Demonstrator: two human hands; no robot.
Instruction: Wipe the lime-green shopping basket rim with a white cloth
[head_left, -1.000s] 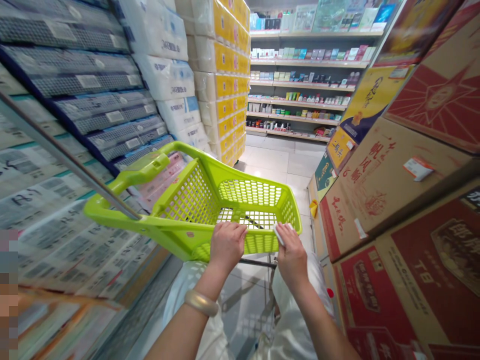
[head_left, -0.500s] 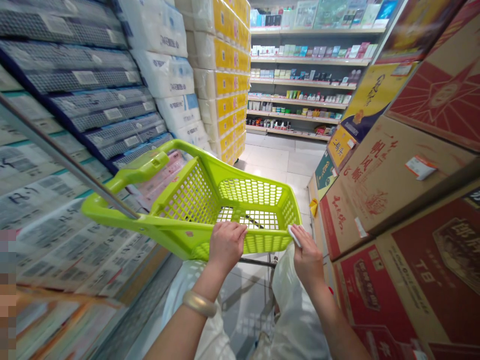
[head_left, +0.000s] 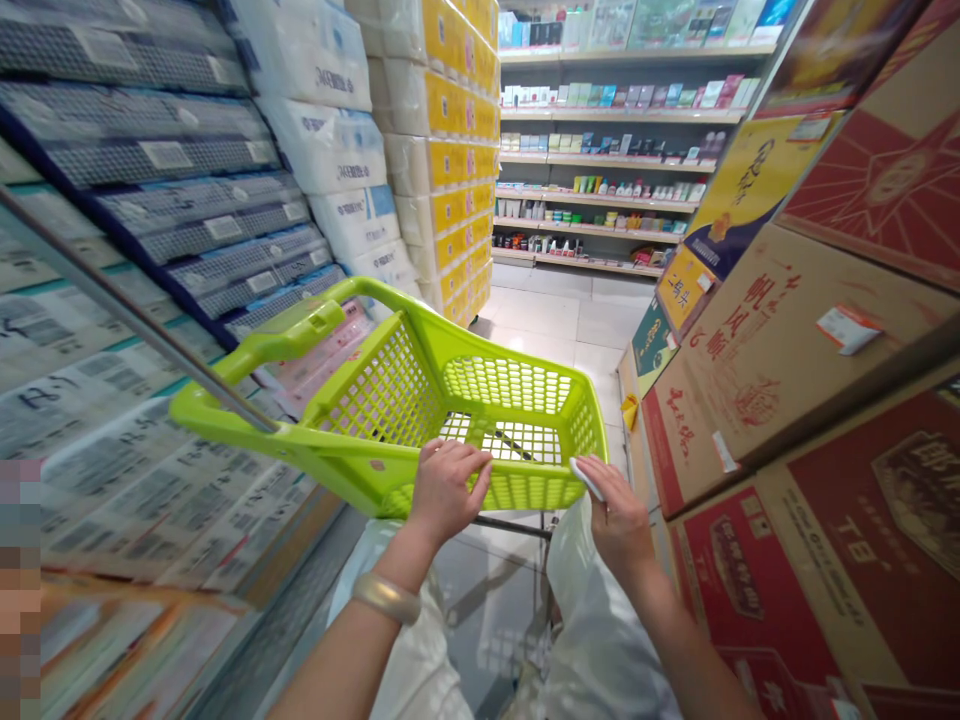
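Observation:
A bright green plastic shopping cart (head_left: 360,455) stands sideways before me, its basket holding no goods that I can see. My left hand (head_left: 448,485) is closed over the near rim, fingertips hooked inside and thumb on the outer side. Near the rim's right corner, my right hand (head_left: 619,510) presses a folded white cloth or tissue (head_left: 586,478) against the plastic. Its fingers are bent over this white piece, which is partly hidden beneath them. A gold-coloured bangle (head_left: 386,598) circles my left wrist.
Stacked packs of paper (head_left: 225,230) crowd the left side, beside tall yellow-and-white packs (head_left: 450,165). Cardboard cartons (head_left: 750,350) line the right. Shelves (head_left: 600,115) of small boxes and bottles stand across the tiled floor (head_left: 555,300). A metal pole (head_left: 135,310) rises at the cart's handle end.
My right hand has slid slightly left along the rim with the white piece. The left thumb has moved away from the fingers a little. The cart sits slightly farther right in view.

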